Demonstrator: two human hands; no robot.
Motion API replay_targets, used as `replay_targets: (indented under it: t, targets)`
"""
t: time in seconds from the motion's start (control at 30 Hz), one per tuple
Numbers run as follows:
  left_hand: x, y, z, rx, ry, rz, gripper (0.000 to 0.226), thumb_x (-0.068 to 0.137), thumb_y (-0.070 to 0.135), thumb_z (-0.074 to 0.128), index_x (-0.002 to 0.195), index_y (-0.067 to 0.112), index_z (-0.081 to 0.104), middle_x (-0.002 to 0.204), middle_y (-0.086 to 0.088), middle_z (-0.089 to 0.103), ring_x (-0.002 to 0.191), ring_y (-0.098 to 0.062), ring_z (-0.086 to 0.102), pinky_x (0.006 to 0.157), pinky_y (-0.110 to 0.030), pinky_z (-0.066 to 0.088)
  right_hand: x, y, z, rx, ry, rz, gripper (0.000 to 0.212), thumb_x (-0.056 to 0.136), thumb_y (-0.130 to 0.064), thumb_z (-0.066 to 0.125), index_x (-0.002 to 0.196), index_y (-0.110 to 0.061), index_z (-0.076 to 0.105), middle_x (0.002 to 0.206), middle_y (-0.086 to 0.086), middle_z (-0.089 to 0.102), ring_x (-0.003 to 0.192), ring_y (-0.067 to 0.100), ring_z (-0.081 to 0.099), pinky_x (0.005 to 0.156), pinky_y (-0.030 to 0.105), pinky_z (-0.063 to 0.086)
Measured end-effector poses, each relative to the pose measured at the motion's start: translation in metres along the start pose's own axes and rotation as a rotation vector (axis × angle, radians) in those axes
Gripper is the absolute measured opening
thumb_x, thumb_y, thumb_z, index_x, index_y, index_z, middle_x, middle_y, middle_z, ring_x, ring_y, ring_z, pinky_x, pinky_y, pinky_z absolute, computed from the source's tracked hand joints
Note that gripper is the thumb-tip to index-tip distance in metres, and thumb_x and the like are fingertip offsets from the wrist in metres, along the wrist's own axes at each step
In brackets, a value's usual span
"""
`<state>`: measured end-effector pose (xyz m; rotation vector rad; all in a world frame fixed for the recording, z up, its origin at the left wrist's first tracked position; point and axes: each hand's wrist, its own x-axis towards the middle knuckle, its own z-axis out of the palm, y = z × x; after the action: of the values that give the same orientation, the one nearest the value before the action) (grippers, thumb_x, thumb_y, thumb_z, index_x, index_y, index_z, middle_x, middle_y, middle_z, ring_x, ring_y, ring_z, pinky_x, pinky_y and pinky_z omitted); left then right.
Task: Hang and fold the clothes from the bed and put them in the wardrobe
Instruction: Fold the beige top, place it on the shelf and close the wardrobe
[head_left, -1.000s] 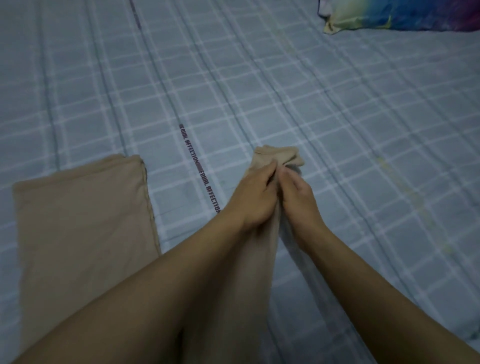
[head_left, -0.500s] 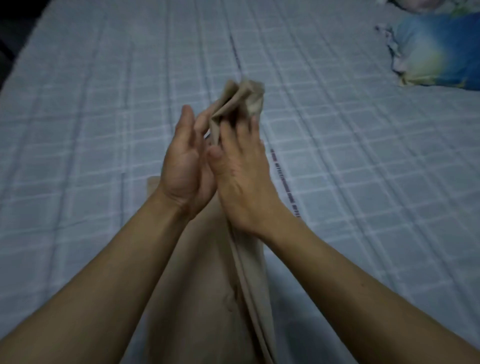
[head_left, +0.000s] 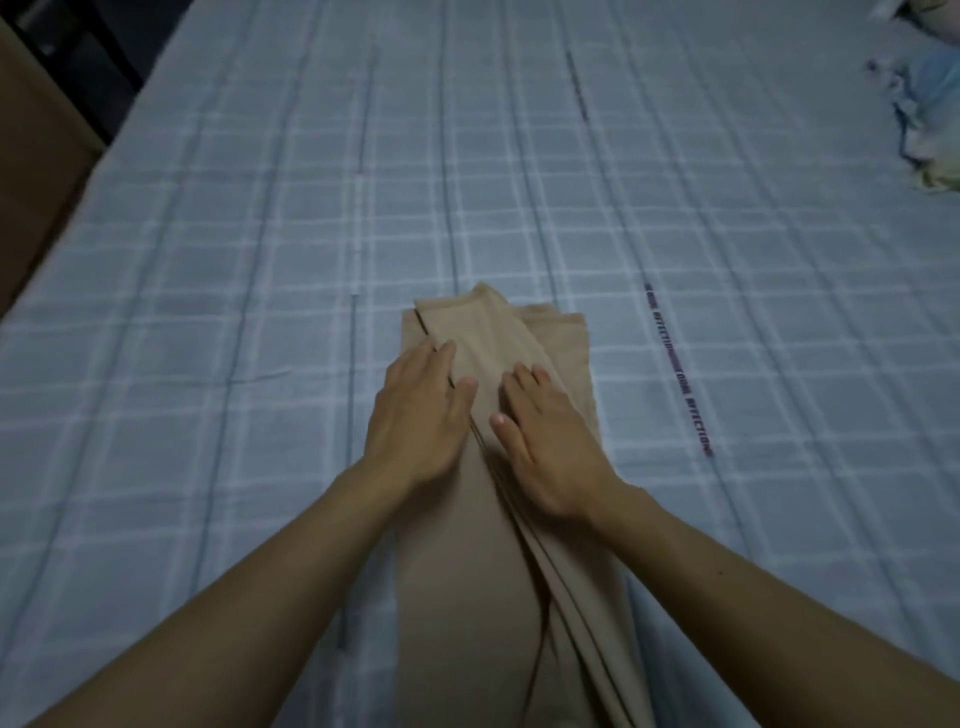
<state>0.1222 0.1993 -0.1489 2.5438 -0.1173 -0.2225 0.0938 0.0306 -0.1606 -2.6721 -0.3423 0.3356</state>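
Covering nearly the whole view, the bed (head_left: 260, 260) wears a pale blue checked sheet; a multicoloured pillow (head_left: 930, 124) sits at its far right corner. Lying lengthwise along the middle of the bed, the beige trousers (head_left: 467, 597) look light, soft and limp, likely to slump unless taken at the hems or the fold and carried flat. Legs are stacked, hems slightly askew. The left hand (head_left: 415, 415) and right hand (head_left: 545, 441) press flat, fingers extended, gripping nothing.

Dim light, blue checked bedsheet (head_left: 260, 260), brown furniture (head_left: 31, 171) at left
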Motion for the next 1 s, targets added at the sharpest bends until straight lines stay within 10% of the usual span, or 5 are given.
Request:
replay_targets:
  t: [0.23, 0.57, 0.7, 0.77, 1.0]
  targets:
    - [-0.033, 0.022, 0.03, 0.346, -0.059, 0.321, 0.056, 0.101, 0.042, 0.033, 0.152, 0.017, 0.033, 0.161, -0.011, 0.025, 0.147, -0.03, 0.022, 0.121, -0.041, 0.019, -0.079, 0.014, 0.006, 0.119, 0.093, 0.062, 0.053, 0.105, -0.03, 0.034, 0.152, -0.008, 0.025, 0.162, 0.008, 0.018, 0.151, 0.017, 0.008, 0.122, 0.028, 0.005]
    - [-0.147, 0.022, 0.059, 0.104, -0.033, 0.302, 0.042, 0.095, 0.019, 0.057, 0.136, 0.006, 0.054, 0.143, -0.015, 0.049, 0.13, -0.031, 0.045, 0.109, -0.04, 0.039, -0.197, -0.001, 0.039, 0.239, 0.053, 0.194, 0.101, 0.086, -0.068, 0.05, 0.149, -0.032, -0.02, 0.157, -0.017, -0.024, 0.144, -0.005, -0.015, 0.103, -0.001, -0.008]
    - [-0.191, 0.028, 0.066, 0.032, -0.062, 0.354, 0.031, 0.094, 0.017, 0.058, 0.123, 0.006, 0.061, 0.128, -0.01, 0.057, 0.116, -0.025, 0.052, 0.099, -0.032, 0.045, -0.224, -0.011, 0.048, 0.244, 0.159, 0.3, 0.085, 0.092, -0.044, 0.055, 0.156, -0.015, 0.007, 0.159, 0.003, 0.017, 0.143, 0.018, 0.022, 0.115, 0.022, 0.022]
    - [-0.202, 0.03, 0.071, 0.015, -0.072, 0.365, 0.029, 0.096, 0.018, 0.057, 0.122, 0.006, 0.061, 0.126, -0.009, 0.058, 0.114, -0.024, 0.054, 0.098, -0.03, 0.045, -0.226, -0.008, 0.048, 0.255, 0.234, 0.337, 0.065, 0.09, -0.032, 0.057, 0.147, -0.011, 0.033, 0.136, 0.007, 0.042, 0.12, 0.023, 0.047, 0.097, 0.029, 0.041]
    - [-0.221, 0.031, 0.086, 0.083, -0.11, 0.417, 0.055, 0.099, 0.03, 0.055, 0.148, 0.01, 0.041, 0.155, -0.006, 0.038, 0.138, -0.022, 0.041, 0.114, -0.027, 0.031, -0.239, 0.001, 0.03, 0.319, 0.413, 0.351, 0.015, 0.085, -0.01, 0.063, 0.099, -0.012, 0.061, 0.088, 0.003, 0.056, 0.077, 0.02, 0.054, 0.064, 0.026, 0.036]
